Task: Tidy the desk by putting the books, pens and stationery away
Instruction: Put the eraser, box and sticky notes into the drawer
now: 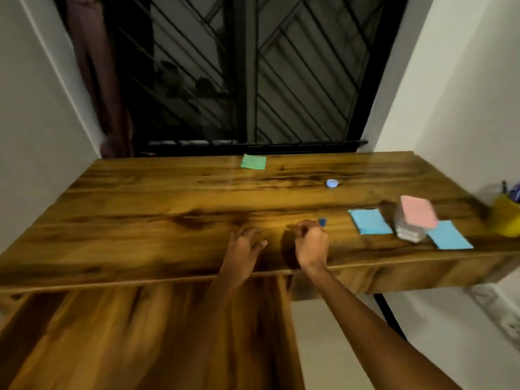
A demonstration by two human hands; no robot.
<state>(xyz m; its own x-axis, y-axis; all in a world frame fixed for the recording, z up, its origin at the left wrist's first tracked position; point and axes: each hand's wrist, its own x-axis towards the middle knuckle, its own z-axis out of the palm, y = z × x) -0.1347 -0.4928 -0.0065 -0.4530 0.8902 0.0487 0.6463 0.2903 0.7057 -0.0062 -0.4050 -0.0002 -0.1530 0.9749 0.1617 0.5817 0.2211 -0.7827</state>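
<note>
Pinching a small blue item (322, 221), too blurred to name, between curled fingers: right hand (311, 243), knuckles up, low over the near edge of the wooden desk (146, 215). Just left of it, left hand (244, 243), fingers spread and loosely bent, tips on or just above the desk, gripping nothing. Right of the right hand, a blue sticky note (369, 221) flat on the desk; just beyond that, a pink-topped pad stack (416, 220), tilted and blurred, overlapping a second blue note (450, 235). Further right at the desk's end, a yellow pen cup (506, 218) with dark pens inside. Farther back from the right hand, a small pale round object (332, 183). Well beyond, at the desk's back edge, a green note (253, 161).
</note>
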